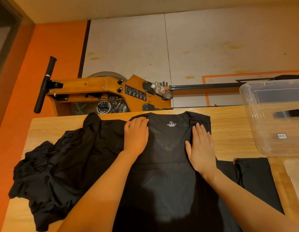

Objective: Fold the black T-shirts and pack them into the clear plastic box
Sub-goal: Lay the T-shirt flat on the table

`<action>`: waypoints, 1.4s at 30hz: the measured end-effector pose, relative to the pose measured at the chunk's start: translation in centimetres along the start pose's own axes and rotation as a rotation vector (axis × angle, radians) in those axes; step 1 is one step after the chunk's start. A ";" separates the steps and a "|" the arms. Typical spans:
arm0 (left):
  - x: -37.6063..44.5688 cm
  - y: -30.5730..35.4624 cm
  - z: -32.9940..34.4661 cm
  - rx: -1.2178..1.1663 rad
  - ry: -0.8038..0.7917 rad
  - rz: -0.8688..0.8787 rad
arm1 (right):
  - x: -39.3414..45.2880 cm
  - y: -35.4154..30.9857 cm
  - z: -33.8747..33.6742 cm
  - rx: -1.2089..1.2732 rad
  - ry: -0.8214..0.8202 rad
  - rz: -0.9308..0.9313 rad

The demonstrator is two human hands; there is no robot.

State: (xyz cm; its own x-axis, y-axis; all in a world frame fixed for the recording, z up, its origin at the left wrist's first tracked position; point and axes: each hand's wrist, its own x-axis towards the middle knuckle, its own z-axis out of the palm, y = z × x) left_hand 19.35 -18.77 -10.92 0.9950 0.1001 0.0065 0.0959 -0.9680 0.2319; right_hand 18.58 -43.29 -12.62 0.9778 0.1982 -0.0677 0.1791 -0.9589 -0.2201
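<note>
A black T-shirt (168, 178) with a white XL neck print lies spread flat on the wooden table (232, 131), collar toward the far edge. My left hand (137, 134) rests flat on its left shoulder, fingers straight. My right hand (201, 146) presses flat on its right side, just below the right shoulder. A heap of crumpled black T-shirts (50, 169) lies to the left, touching the spread one. Its sides look folded inward. The clear plastic box (272, 118) stands at the table's far right.
Another piece of black fabric (257, 180) lies flat at the right, near the box. Beyond the table's far edge stands a wooden rowing machine (102, 92) with a plastic bottle (162, 90) on it. An orange wall runs along the left.
</note>
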 end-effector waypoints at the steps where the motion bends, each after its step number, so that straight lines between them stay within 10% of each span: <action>1: -0.2 0.2 0.0 0.001 -0.032 -0.003 | 0.1 0.1 0.0 -0.015 -0.009 -0.004; 15: 0.1 0.2 0.3 0.110 -0.308 0.081 | 1.1 2.7 -0.9 -0.103 -0.102 -0.055; 42: -1.4 0.2 -1.8 0.106 -0.215 0.011 | 1.1 2.0 -2.0 -0.014 -0.013 -0.057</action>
State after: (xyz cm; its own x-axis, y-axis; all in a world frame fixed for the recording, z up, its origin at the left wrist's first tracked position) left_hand 17.92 -18.70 -9.15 0.9783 0.0496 -0.2011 0.0767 -0.9886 0.1293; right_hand 20.22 -45.38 -11.15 0.9645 0.2554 -0.0676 0.2365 -0.9485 -0.2107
